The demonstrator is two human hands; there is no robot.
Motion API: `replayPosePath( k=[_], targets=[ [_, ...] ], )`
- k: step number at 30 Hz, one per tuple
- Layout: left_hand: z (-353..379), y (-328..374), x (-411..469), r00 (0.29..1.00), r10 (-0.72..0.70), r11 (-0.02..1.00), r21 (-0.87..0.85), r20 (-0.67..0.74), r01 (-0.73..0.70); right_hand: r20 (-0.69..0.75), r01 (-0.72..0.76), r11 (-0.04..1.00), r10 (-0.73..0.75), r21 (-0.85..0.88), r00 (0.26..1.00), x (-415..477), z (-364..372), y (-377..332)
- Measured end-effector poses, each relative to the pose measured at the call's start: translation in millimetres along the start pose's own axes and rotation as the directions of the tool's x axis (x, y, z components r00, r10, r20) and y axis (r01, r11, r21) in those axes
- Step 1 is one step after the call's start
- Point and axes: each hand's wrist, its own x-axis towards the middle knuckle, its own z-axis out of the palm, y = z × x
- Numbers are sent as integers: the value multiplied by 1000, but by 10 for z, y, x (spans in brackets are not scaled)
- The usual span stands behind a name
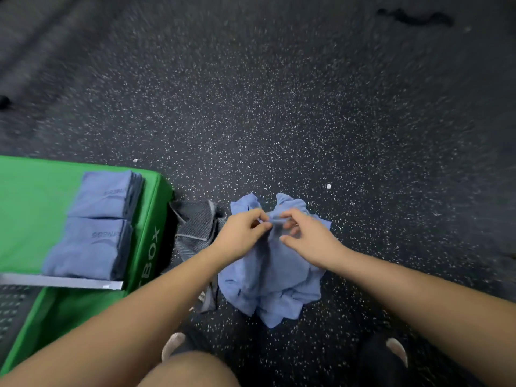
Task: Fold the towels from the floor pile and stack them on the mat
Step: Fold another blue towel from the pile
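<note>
A crumpled light blue towel [276, 277] hangs over the speckled floor, lifted at its top. My left hand [243, 233] and my right hand [307, 236] both pinch its upper edge close together, fingers curled on the cloth. A grey towel [195, 224] lies crumpled on the floor just left of it, against the green mat. On the green mat [33, 208] at the left stand two stacks of folded blue towels, the far stack [109, 194] and the near stack [89, 247].
The dark speckled rubber floor [279, 107] stretches ahead and to the right. A grey strip [61, 281] lies along the mat's near part. My knee and two shoes [173, 344] show at the bottom. A dark object [416, 18] lies far right.
</note>
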Motion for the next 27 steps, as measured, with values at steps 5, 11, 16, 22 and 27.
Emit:
replayPosePath(
  k=[5,11,16,22,27],
  targets=[
    [-518,888,-173,987,127,987,-105,93,-117,-54,248,934,-270,-258,961,-338,-682,-590],
    [-1071,1721,-540,971,206,966,-182,119,-183,-83,262,963,-266,-61,960,-838,-1310,-1208],
    [-1292,2198,-800,957,280,940,-223,69,-259,-264,272,962,-259,17,929,-1124,-1554,-1402],
    [-1439,2213,-933,972,232,957,-174,-28,-233,-496,273,933,-126,236,859,-1399,-1797,-1408],
    [-1522,1842,-988,990,137,986,-96,14,-135,-574,231,935,-36,270,818,-1588,-1971,-1251]
  ],
)
